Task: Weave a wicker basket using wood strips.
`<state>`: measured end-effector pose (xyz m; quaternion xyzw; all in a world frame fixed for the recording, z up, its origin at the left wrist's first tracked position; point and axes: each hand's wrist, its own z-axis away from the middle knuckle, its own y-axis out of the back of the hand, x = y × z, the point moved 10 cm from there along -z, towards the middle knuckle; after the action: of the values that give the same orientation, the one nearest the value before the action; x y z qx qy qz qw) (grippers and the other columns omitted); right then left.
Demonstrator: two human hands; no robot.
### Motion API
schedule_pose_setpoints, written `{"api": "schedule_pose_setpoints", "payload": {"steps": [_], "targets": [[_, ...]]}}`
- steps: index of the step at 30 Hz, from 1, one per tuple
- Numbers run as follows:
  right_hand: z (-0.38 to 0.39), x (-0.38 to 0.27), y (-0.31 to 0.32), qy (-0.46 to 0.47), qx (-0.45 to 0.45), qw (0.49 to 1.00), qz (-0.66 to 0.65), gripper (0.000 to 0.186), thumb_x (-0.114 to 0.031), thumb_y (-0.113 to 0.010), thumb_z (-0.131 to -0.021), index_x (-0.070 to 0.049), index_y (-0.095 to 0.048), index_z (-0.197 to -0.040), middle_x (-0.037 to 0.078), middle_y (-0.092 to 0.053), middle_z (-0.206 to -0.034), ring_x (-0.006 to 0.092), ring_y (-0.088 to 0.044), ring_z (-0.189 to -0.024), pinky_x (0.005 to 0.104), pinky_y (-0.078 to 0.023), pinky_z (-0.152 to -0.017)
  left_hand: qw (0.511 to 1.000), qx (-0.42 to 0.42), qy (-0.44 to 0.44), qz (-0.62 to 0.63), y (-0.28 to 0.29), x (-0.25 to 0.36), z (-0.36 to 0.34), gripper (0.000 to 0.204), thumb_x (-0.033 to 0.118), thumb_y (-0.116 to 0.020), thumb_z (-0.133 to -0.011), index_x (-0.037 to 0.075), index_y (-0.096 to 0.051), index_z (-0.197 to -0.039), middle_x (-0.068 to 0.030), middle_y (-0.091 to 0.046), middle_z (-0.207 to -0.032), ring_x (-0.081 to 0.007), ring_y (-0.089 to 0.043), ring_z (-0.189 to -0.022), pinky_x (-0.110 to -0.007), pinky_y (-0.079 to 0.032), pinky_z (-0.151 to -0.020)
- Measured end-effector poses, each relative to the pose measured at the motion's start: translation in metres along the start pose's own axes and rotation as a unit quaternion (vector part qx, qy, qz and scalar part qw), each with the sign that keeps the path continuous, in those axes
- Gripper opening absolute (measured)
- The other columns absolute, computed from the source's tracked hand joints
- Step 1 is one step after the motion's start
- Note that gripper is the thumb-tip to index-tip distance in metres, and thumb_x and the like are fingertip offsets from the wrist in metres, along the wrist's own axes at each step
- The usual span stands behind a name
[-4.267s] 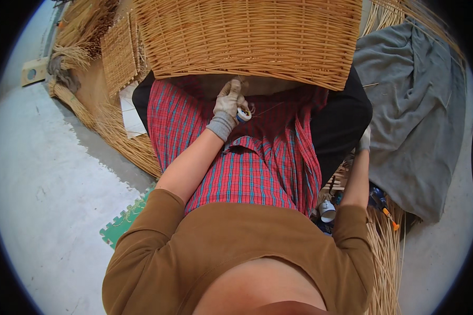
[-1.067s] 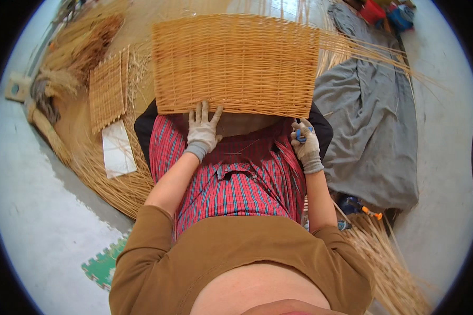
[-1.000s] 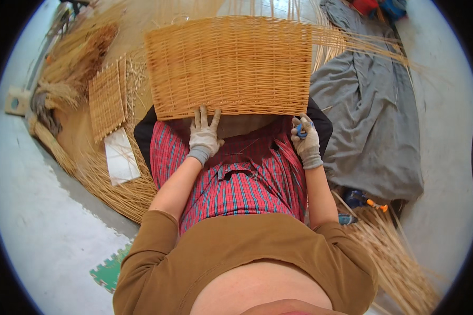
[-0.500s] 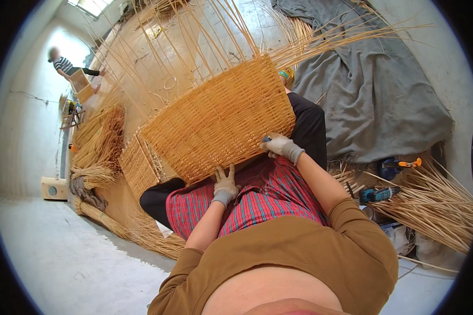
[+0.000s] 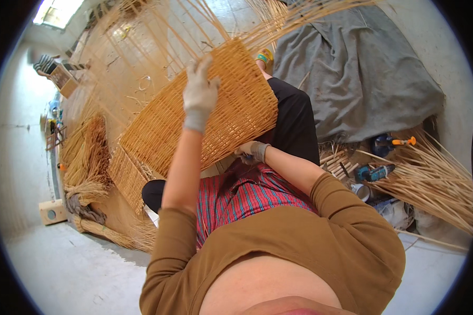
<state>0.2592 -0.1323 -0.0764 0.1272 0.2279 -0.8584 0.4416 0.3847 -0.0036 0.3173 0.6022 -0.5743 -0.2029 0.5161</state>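
While the left hand (image 5: 199,95) spreads open over a wicker panel (image 5: 235,97) slanting lengthwise from near-left to far-right, the right hand (image 5: 251,151), grip unclear, has a white cylindrical container (image 5: 360,192) rightward.

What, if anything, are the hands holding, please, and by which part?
The left hand, open, is over the wicker panel, gripping nothing visible. The right hand is at the panel's lower edge; whether it holds anything cannot be told.

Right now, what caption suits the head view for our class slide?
White-gloved left hand over a tan, rectangular wicker panel; gloved right hand at its lower edge.
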Motion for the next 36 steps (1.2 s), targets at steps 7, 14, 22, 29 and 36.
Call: {"api": "schedule_pose_setpoints", "payload": {"steps": [7, 14, 22, 29, 36], "targets": [[0.023, -0.016, 0.015, 0.091, 0.049, 0.983, -0.153, 0.011, -0.012, -0.074, -0.086, -0.005, -0.067, -0.084, 0.004, -0.061, -0.068, 0.0142, -0.055, -0.051, 0.0287, -0.044, -0.043, 0.957, -0.129, 0.212, 0.151, -0.053, -0.053, -0.084, 0.048, 0.036, -0.079, -0.084, 0.017, -0.056, -0.121, -0.0122, -0.067, -0.089, -0.0192, -0.058, -0.049, -0.038, -0.048, -0.046], [0.047, -0.051, -0.004, 0.302, -0.051, 0.952, 0.016, 0.023, -0.016, -0.076, -0.081, -0.003, -0.064, -0.096, 0.005, -0.064, -0.080, 0.0156, -0.056, -0.062, 0.0313, -0.045, -0.056, 0.969, -0.018, 0.091, 0.230, 0.040, -0.067, -0.086, 0.067, 0.019, -0.083, -0.082, 0.021, -0.053, -0.141, 0.0028, -0.053, -0.077, -0.0072, -0.053, -0.066, -0.022, -0.049, -0.060], [0.117, -0.157, -0.088, 0.402, -0.123, 0.900, 0.116, 0.044, -0.038, -0.079, -0.082, -0.002, -0.062, -0.100, 0.004, -0.064, -0.087, 0.0163, -0.062, -0.076, 0.0311, -0.053, -0.073, 0.918, 0.185, 0.039, 0.350, 0.211, -0.111, -0.060, 0.078, 0.037, -0.064, -0.096, 0.015, -0.021, -0.158, -0.0227, -0.028, -0.158, -0.0266, -0.062, -0.112, -0.036, -0.057, -0.088], [-0.043, -0.110, 0.103, 0.371, 0.226, 0.662, 0.611, 0.033, -0.027, -0.059, -0.091, -0.015, -0.069, -0.120, 0.010, -0.067, -0.125, 0.0321, -0.067, -0.108, 0.0496, -0.052, -0.094, 0.956, 0.164, 0.190, 0.151, 0.048, -0.176, 0.027, 0.096, 0.052, -0.065, -0.093, 0.009, -0.010, -0.159, -0.0267, -0.032, -0.155, -0.0359, -0.053, -0.129, -0.040, -0.039, -0.114], [-0.033, 0.009, 0.133, -0.216, 0.181, 0.624, 0.729, 0.052, -0.046, -0.061, -0.090, -0.018, -0.062, -0.135, 0.006, -0.057, -0.142, 0.0265, -0.058, -0.125, 0.0527, -0.044, -0.103, 0.910, 0.259, 0.284, 0.159, 0.080, -0.335, 0.118, 0.096, 0.062, -0.074, -0.081, 0.000, -0.040, -0.146, -0.0207, -0.061, -0.132, -0.0290, -0.065, -0.113, -0.036, -0.055, -0.088]]}}
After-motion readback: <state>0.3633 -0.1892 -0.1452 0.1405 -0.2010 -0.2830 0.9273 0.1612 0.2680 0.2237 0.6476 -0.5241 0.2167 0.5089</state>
